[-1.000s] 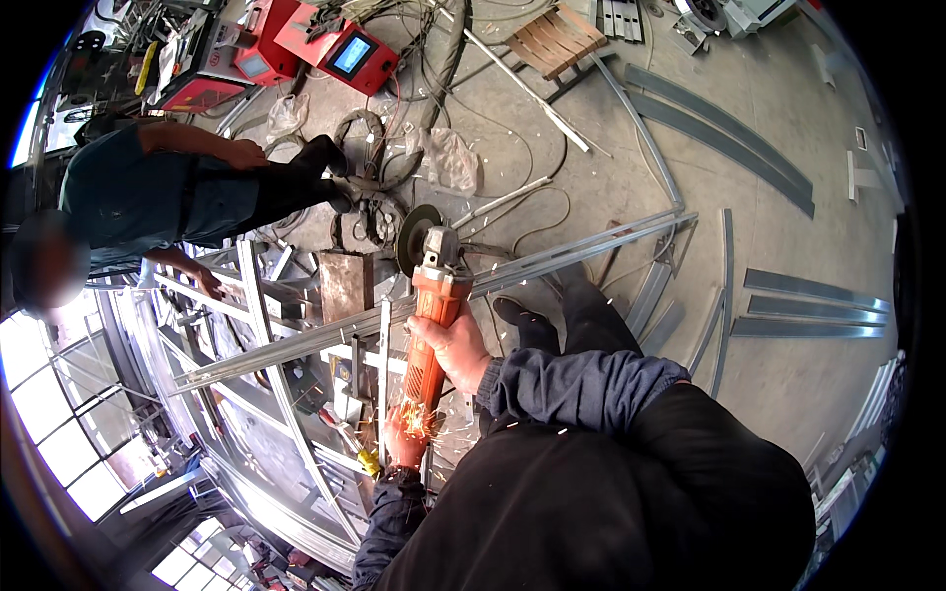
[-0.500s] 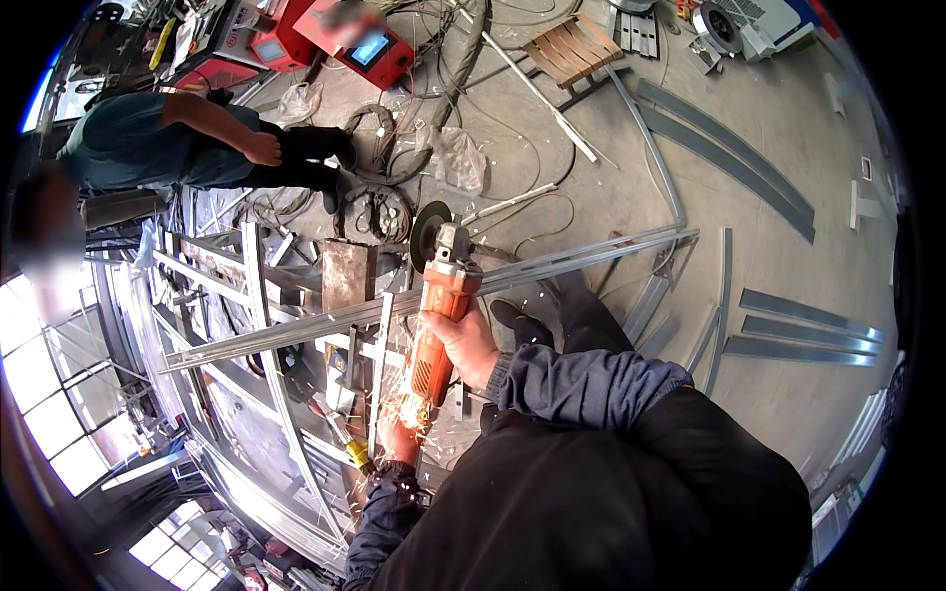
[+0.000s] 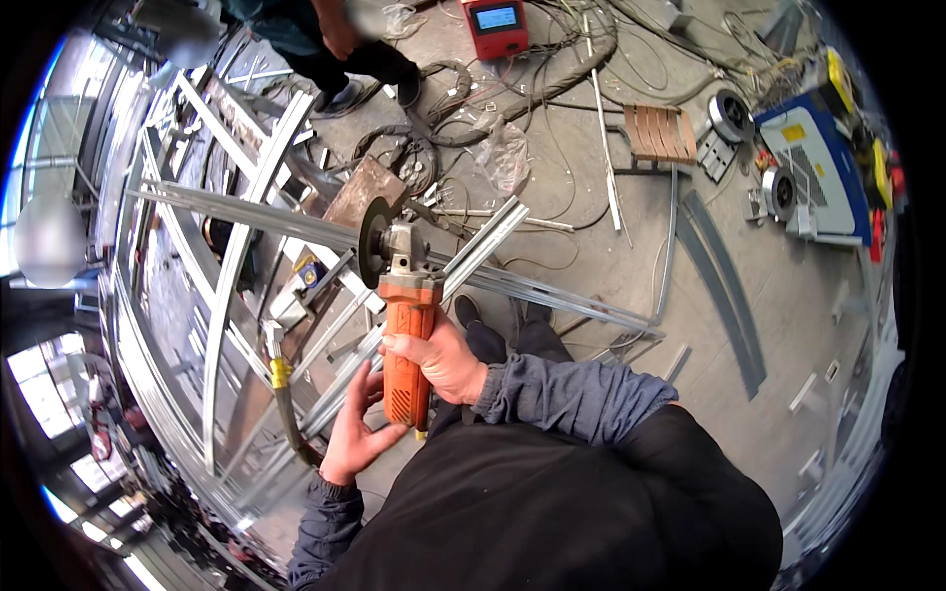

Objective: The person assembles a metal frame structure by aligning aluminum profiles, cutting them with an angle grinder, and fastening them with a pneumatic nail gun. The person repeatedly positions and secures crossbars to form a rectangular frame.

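My right hand (image 3: 451,362) is wrapped round the orange body of an angle grinder (image 3: 406,340), its grey head pointing away from me. The dark disc (image 3: 373,243) stands upright on the head's left side, overlapping a long bundle of metal profiles (image 3: 266,216) in the picture; whether they touch I cannot tell. Beside the grinder's rear end is my left hand (image 3: 357,433), fingers spread, holding nothing. Its fingertips are close to the casing. Another pair of pale metal profiles (image 3: 488,244) slants behind the grinder.
A welded metal frame (image 3: 236,246) stands on the left, with a yellow-collared torch (image 3: 279,372) by it. Another person (image 3: 340,59) stands at the far left. Cables (image 3: 552,98), a red machine (image 3: 496,28), a wooden-slatted stool (image 3: 658,133) and flat strips (image 3: 724,295) lie beyond.
The view has swung round to the right. Sparks flying around the grinder's rear and my left hand are gone. My left hand has moved to the left and spread its fingers.
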Motion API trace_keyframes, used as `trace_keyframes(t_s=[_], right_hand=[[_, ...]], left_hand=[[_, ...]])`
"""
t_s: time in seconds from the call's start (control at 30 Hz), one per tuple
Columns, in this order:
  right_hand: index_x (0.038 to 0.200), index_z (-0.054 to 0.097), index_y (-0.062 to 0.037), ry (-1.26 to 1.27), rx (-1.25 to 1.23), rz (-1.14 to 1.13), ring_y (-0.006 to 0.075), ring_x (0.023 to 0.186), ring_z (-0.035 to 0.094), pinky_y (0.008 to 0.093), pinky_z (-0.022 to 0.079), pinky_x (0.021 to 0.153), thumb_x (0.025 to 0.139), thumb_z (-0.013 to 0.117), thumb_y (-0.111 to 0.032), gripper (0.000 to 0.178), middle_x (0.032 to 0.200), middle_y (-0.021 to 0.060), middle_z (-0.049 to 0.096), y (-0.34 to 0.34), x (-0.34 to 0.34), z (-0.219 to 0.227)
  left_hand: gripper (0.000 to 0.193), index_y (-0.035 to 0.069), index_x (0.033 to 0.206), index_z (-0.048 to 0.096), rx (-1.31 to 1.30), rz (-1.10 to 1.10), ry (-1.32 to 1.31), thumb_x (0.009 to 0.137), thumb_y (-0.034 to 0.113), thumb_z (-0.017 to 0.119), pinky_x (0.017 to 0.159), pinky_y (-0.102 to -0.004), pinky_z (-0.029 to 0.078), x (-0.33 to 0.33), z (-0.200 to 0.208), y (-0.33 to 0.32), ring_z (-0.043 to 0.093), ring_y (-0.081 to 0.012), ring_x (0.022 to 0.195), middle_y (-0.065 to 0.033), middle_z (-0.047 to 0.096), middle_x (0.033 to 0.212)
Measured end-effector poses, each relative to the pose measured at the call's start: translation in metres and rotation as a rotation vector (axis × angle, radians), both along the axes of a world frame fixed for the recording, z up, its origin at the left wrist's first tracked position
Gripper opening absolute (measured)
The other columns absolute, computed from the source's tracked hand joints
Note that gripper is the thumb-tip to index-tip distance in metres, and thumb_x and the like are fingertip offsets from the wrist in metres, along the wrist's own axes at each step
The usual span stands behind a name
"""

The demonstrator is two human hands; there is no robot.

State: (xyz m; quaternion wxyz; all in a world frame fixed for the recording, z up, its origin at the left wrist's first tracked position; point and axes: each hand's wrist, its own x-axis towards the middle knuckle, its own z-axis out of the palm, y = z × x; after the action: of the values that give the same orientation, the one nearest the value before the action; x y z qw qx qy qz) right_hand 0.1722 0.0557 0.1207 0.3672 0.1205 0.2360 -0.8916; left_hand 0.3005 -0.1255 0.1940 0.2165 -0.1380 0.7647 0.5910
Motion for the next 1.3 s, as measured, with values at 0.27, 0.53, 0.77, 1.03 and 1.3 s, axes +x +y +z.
trace_keyframes(t_s=[0.27,0.53,0.77,1.03,1.3], right_hand=[[0.142,0.052,-0.0051,-0.078,0.051,0.238,0.0198,0.104,0.071,0.0404,0.062,0.092,0.096,0.084,-0.021,0.058,0.113,0.0065,0.064,-0.05,0.009,-0.001],[0.135,0.056,-0.0055,-0.106,0.157,0.288,0.0198,0.104,0.071,0.0404,0.062,0.091,0.096,0.085,-0.025,0.053,0.113,0.0066,0.066,-0.094,0.021,-0.006],[0.134,0.056,-0.0055,-0.1,0.196,0.305,0.0195,0.104,0.071,0.0397,0.061,0.093,0.096,0.085,-0.027,0.053,0.113,0.0063,0.066,-0.119,0.023,-0.005],[0.141,0.053,-0.0054,0.059,0.203,0.369,0.0168,0.114,0.065,0.0375,0.055,0.101,0.098,0.084,-0.03,0.059,0.122,0.0066,0.064,-0.148,0.037,0.009],[0.154,0.044,-0.0014,0.603,0.231,0.62,0.0253,0.129,0.061,0.0398,0.051,0.109,0.095,0.085,-0.039,0.081,0.139,0.0165,0.061,-0.177,0.071,0.021]], left_hand=[[0.111,0.011,0.17,0.031,-0.573,-0.252,0.429,0.077,0.01,0.093,0.091,-0.0519,0.06,0.049,-0.023,-0.008,0.07,-0.0502,0.115,-0.0307,0.06,0.147],[0.085,0.014,0.157,0.053,-0.625,-0.383,0.411,0.081,0.019,0.092,0.088,-0.0489,0.06,0.044,-0.009,-0.065,0.072,-0.0422,0.106,-0.0301,0.059,0.152],[0.095,0.003,0.163,0.041,-0.654,-0.47,0.445,0.083,0.02,0.091,0.091,-0.0495,0.059,0.043,-0.011,-0.095,0.072,-0.0431,0.108,-0.0344,0.056,0.152],[0.126,0.001,0.17,0.025,0.685,0.445,-0.208,0.075,0.031,0.102,0.11,-0.045,0.058,0.063,-0.016,-0.107,0.068,-0.0327,0.133,-0.0176,0.06,0.152],[0.067,-0.009,0.118,0.068,0.95,0.544,-0.204,0.075,0.036,0.093,0.078,-0.0533,0.067,0.101,-0.021,-0.108,0.078,-0.0423,0.089,-0.0243,0.075,0.103]])
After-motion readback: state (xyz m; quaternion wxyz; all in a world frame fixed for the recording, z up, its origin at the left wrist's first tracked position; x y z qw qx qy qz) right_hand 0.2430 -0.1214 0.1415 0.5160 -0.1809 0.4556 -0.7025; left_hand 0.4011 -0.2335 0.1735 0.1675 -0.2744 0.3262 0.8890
